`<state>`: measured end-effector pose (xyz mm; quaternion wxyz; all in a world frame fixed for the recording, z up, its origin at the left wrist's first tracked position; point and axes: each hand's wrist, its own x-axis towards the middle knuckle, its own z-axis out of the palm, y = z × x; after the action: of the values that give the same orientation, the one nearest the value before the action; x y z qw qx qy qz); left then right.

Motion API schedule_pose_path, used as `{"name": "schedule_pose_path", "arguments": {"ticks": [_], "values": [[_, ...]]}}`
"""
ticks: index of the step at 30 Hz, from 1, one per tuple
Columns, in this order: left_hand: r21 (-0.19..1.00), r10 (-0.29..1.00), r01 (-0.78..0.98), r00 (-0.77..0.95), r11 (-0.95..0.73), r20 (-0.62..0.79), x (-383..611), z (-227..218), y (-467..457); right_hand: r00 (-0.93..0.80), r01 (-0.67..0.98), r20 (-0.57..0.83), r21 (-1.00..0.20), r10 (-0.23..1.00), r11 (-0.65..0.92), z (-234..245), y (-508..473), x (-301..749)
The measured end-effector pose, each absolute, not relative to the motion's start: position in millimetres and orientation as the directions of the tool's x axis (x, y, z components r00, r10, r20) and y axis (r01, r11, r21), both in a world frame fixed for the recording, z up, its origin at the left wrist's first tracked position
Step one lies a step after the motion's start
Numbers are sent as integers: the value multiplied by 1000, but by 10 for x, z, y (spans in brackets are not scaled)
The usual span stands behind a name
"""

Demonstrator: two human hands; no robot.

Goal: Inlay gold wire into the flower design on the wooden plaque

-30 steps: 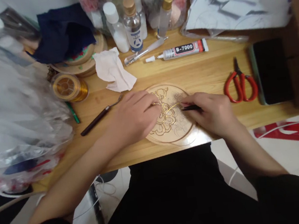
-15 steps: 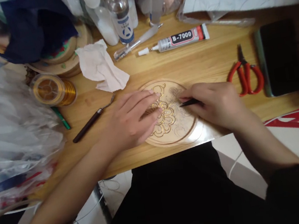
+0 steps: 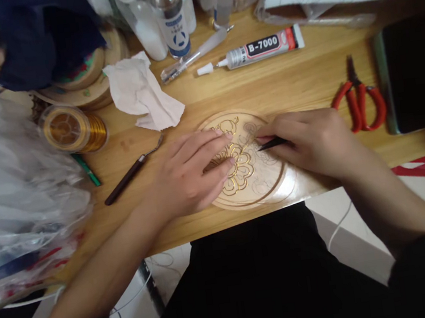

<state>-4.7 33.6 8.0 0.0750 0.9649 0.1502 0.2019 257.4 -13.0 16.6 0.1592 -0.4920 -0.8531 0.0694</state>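
A round wooden disc (image 3: pixel 253 199) lies on the table, with a gold wire flower (image 3: pixel 243 168) on its middle and pencilled outlines on its right part. Across the disc's left side rests my left hand (image 3: pixel 198 168), fingers stretched out over part of the flower and holding no tool. My right hand (image 3: pixel 310 141) is closed around dark tweezers (image 3: pixel 273 143), whose tips point left over the pencilled area. Whether the tips grip anything is too small to make out.
Behind the disc lie a B-7000 glue tube (image 3: pixel 260 48), a pen (image 3: pixel 198 54) and crumpled tissue (image 3: pixel 143 92). Red-handled pliers (image 3: pixel 359 103) and a phone (image 3: pixel 411 75) are at right. A gold wire spool (image 3: pixel 73 129) and dark-handled tool (image 3: pixel 130 175) lie left.
The view has shifted slightly, so things on the right appear farther right. Both hands keep about the same place on the disc, and the tweezers stay in my right hand.
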Motion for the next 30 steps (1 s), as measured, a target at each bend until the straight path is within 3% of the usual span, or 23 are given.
{"name": "schedule_pose_path", "arguments": {"ticks": [8, 19, 27, 30], "values": [[241, 307, 232, 886, -942, 347, -52, 77, 335, -487, 801, 261, -245, 833, 545, 165, -129, 2576], [236, 273, 203, 908, -950, 317, -10, 145, 341, -474, 820, 160, -279, 866, 501, 174, -116, 2577], [205, 262, 202, 907, -958, 331, 2, 145, 331, -467, 839, 182, -220, 865, 499, 182, -130, 2561], [195, 257, 201, 909, -960, 328, 10, 142, 337, -450, 823, 208, -282, 869, 493, 213, -132, 2567]]}}
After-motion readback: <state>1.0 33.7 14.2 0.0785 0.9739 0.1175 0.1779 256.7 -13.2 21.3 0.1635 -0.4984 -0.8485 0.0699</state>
